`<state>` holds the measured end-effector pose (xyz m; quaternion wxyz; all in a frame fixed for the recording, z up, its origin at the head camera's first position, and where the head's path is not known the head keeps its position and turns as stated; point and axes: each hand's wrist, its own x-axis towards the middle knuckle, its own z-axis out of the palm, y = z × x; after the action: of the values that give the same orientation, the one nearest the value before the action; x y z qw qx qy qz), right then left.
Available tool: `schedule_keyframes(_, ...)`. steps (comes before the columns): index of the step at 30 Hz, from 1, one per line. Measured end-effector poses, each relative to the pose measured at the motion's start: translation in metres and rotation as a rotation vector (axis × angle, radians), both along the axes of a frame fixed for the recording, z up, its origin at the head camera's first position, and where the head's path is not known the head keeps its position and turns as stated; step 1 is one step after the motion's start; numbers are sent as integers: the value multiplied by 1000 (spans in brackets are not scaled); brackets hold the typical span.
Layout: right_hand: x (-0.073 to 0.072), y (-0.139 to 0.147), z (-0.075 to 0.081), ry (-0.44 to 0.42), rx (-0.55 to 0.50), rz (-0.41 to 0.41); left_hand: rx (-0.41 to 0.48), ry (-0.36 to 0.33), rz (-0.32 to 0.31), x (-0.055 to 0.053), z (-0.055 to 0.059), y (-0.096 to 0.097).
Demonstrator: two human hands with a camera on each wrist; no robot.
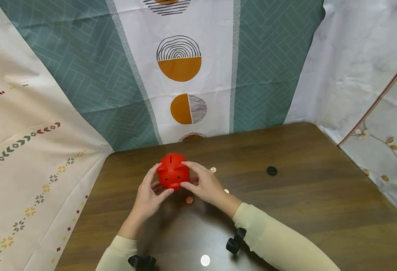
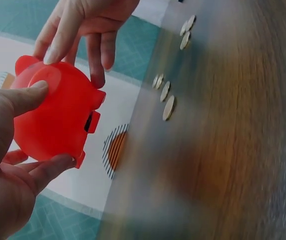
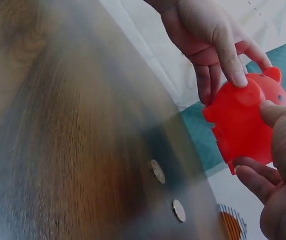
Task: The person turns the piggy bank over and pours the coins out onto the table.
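A red piggy bank (image 1: 172,171) is held between both hands, its coin slot on top and its snout toward me. My left hand (image 1: 147,197) grips its left side, thumb near the snout. On the other side my right hand (image 1: 203,185) holds it, with the thumb by the snout and fingers around the body. Both wrist views show the piggy bank lifted off the table. In the left wrist view, a dark opening (image 2: 88,121) shows on its underside between the feet. A copper coin (image 1: 189,200) lies just below it on the table.
Two light coins (image 1: 213,169) (image 1: 226,191) lie near the right hand, one partly hidden by the wrist. A round black plug (image 1: 271,170) rests farther right on the brown wooden table (image 1: 303,195). A white disc (image 1: 205,260) appears near the front. Patterned cloth (image 1: 266,56) hangs behind.
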<state>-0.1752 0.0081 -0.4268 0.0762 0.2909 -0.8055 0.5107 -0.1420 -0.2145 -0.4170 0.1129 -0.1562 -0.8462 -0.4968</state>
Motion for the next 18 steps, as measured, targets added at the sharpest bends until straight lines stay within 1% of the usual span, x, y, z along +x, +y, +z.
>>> schedule_keyframes(4, -1, -11, -2, 4, -4, -7, -5, -13, 7, 7, 7, -4)
schedule_keyframes(8, -1, -23, -6, -32, 1, -4, -12, -26, 13, 17, 17, -6)
schedule_keyframes(9, -1, -26, -7, -42, 5, -5, -18, -34, 14, 19, 18, -7)
schedule_keyframes(11, -2, -31, -9, -56, 15, -16, -25, -49, 12, 19, 18, -10)
schedule_keyframes(12, -3, -33, -10, -59, 20, -24, -25, -52, 9, 18, 17, -13)
schedule_keyframes(14, -5, -38, -12, -65, 28, -38, -23, -62, 3, 12, 10, -19)
schedule_keyframes(18, -8, -48, -17, -92, 32, -41, -16, -92, 2, 0, -11, -35)
